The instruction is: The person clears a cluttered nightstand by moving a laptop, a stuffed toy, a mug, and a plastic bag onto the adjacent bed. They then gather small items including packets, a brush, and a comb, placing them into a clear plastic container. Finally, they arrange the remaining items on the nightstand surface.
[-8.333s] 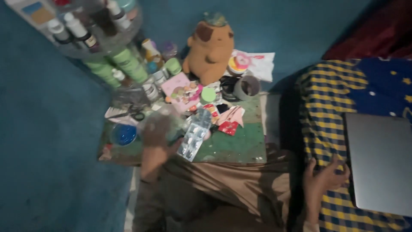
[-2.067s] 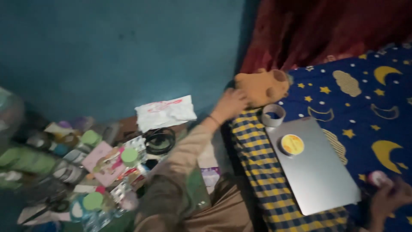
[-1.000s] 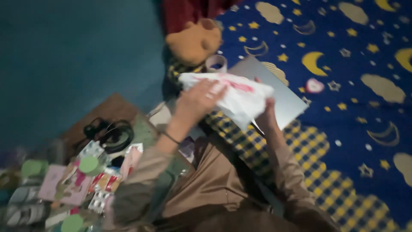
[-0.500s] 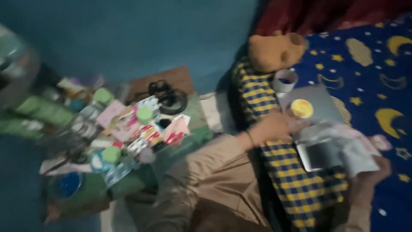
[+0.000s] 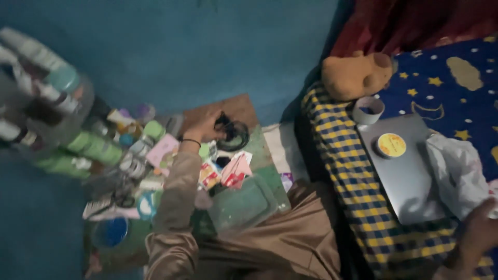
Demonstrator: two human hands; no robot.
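Down on the cluttered low board (image 5: 270, 171), left hand (image 5: 203, 126) touching the coiled black cable (image 5: 232, 132), grip unclear. Right hand (image 5: 480, 234) by crumpled white plastic bag (image 5: 459, 173), closure indiscernible; flat grey laptop (image 5: 402, 173) alongside.

Single head-worn view, looking steeply down — cluttered floor board (image 5: 244, 106) left, bed (image 5: 342, 171) right, close range
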